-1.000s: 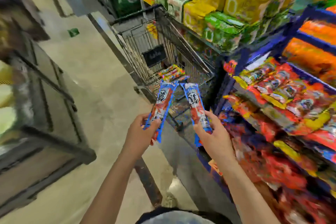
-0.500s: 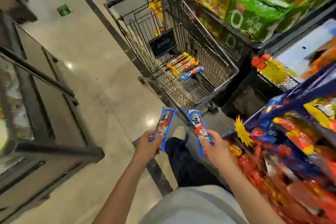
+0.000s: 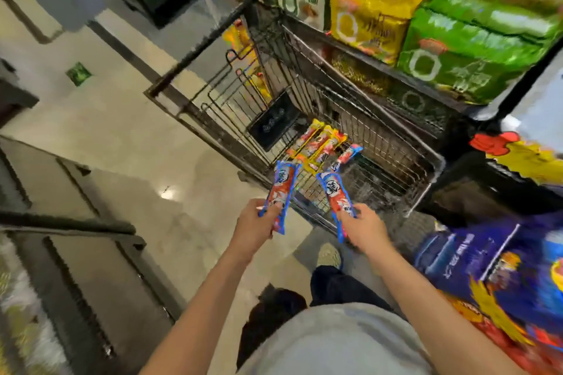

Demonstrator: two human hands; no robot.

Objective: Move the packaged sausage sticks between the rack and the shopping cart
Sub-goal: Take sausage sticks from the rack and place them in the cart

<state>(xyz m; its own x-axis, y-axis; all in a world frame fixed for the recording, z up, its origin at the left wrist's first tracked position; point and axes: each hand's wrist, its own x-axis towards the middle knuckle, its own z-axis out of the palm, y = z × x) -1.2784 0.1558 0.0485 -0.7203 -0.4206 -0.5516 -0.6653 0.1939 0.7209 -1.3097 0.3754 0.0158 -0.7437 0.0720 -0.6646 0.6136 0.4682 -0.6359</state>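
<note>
Since we are standing at the near corner of the shopping cart (image 3: 390, 134), rack (image 3: 493, 256) just at our right, we are reaching both arms toward the basket. Loose packs (image 3: 320, 146) are lying on the cart floor near the handle end. Our left hand (image 3: 254, 227) is gripping the left sausage stick (image 3: 281, 189) by its lower end, and our right hand (image 3: 364, 230) is gripping the right sausage stick (image 3: 335, 195) likewise. Tips are aiming at the cart, likely for dropping in.

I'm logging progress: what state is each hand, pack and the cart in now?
Left hand: grips left pack.
Right hand: grips right pack.
Cart: partly filled.
Cart packs: lying side by side on its floor.
Left pack: held up, pointing toward the cart.
Right pack: the same.
</note>
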